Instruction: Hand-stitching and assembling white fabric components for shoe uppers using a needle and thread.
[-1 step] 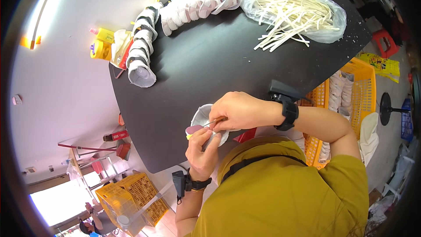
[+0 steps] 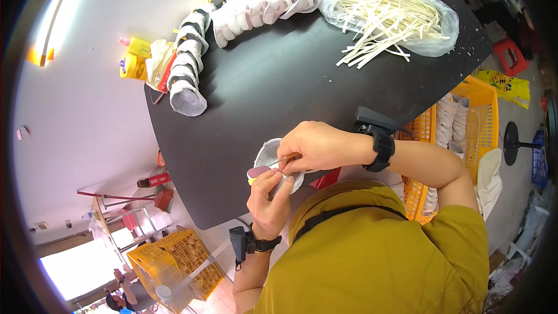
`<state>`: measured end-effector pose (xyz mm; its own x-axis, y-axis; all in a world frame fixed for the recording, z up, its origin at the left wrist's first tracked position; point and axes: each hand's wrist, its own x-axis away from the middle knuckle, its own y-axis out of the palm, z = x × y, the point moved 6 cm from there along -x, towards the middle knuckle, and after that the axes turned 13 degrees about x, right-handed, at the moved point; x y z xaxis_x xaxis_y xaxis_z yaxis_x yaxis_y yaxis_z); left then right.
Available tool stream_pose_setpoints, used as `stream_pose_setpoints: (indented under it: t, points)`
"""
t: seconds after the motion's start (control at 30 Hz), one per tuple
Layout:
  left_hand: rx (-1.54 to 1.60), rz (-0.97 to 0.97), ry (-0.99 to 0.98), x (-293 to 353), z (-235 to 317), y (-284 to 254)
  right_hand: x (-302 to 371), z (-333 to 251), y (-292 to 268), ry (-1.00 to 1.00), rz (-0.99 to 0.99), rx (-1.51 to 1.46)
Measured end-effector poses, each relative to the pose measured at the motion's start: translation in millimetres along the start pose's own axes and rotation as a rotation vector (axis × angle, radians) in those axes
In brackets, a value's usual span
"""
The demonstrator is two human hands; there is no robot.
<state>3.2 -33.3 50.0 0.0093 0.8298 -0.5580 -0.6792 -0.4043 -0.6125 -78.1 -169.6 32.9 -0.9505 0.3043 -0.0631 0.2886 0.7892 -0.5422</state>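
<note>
A pale grey shoe upper (image 2: 267,152) with a mauve tongue (image 2: 257,171) and a yellow tab is at the near edge of the black table. My left hand (image 2: 268,202) pinches its rim beside the tongue, fingers closed. Over the opening, my right hand (image 2: 311,146) is closed on a thin metal tool (image 2: 285,160), whose shaft points toward the tongue. What the tool's tip touches is too small to make out, and my fingers hide part of the upper.
Nested shoe uppers (image 2: 256,14) lie along the far side, with another stack (image 2: 186,75) at the left edge. A clear plastic bag (image 2: 444,29) of cream strips (image 2: 383,17) is at the far right. Yellow crates (image 2: 482,110) stand right of the table; more crates (image 2: 192,256) stand left.
</note>
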Motion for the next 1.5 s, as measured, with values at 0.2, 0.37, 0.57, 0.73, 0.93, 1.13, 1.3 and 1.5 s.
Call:
stream_pose_setpoints:
  t: [0.2,0.37,0.57,0.73,0.93,1.13,1.3,1.5]
  points:
    - [0.44,-0.178,-0.61,1.2,-32.9,5.3,4.6,15.8,-1.1,0.091,0.483,-0.136]
    - [0.975,-0.048,-0.981,10.5,-29.8,11.6,-0.6,34.8,5.8,0.301,0.301,-0.36]
    - [0.84,0.049,-0.884,12.5,-30.6,14.1,-0.6,39.5,5.2,0.411,-0.092,-0.253]
    - [0.839,0.031,-0.881,10.2,-29.5,20.2,7.1,55.0,26.4,0.517,-0.267,-0.587]
    - [0.555,0.01,-0.607,0.9,-23.3,10.9,17.4,51.4,25.1,0.582,-0.354,-0.704]
    - [0.524,-0.038,-0.621,-2.6,-23.0,17.4,18.1,47.0,17.5,0.593,-0.432,-0.534]
    - [0.996,-0.061,-1.093,4.0,-42.0,31.0,14.8,52.1,38.0,0.604,-0.235,-0.701]
    - [1.055,-0.029,-1.102,8.4,-42.4,33.6,13.0,56.1,33.4,0.551,-0.046,-0.623]
